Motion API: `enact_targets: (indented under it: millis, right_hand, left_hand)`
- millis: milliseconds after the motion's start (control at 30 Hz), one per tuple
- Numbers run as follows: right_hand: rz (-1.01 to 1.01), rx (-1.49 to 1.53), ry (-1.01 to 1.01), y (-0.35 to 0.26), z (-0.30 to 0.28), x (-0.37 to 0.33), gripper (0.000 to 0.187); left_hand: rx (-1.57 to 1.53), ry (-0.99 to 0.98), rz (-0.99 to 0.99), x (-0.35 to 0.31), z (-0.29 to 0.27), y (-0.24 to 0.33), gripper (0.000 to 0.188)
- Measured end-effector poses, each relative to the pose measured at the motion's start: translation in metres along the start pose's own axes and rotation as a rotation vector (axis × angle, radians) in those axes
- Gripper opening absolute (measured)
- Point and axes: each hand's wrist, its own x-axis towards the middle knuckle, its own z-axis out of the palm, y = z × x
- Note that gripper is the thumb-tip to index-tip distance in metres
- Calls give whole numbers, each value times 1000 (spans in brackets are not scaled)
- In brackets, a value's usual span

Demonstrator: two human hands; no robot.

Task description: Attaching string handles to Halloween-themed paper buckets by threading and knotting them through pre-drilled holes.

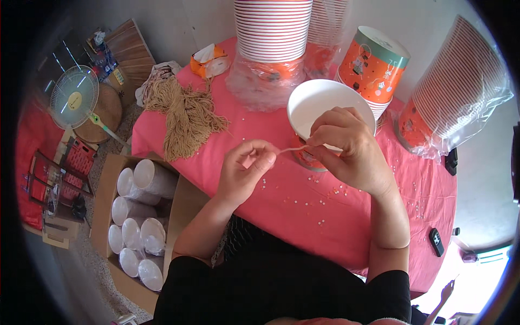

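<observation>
1. Head view: a thin tan string runs between the two hands, just in front of a white paper cup with an orange side.
2. The left hand pinches the string's near end between thumb and fingertips.
3. The right hand is curled over the cup's near rim, fingers pressed on the string's other end; it touches the cup.
4. The cup stands on the counter, which has a pink cloth dotted with small white beads.
5. Behind the cup stand stacks of cups in clear wrap, one orange tub, and a leaning wrapped stack at right.
6. A bundle of tan string lies at the counter's left, near a tissue pack.
7. On the floor at left, a cardboard box holds white cups; a fan stands beyond.
</observation>
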Motion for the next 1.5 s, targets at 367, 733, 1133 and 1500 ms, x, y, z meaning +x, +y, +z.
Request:
enact_targets:
  millis: [367, 733, 1133, 1500]
  right_hand:
    - [-37, 23, -37, -1, 7, 0, 11]
    - [102, 18, 35, 12, 6, 4, 8]
    - [122, 42, 35, 13, 5, 4, 6]
    - [282, -17, -152, 25, 5, 14, 15]
  left_hand:
    - [-77, -35, 23, 7, 32, -6, 19]
    - [459, 213, 245, 33, 20, -28, 9]
    - [521, 217, 336, 37, 24, -29, 12]
    - [539, 221, 392, 40, 25, -37, 10]
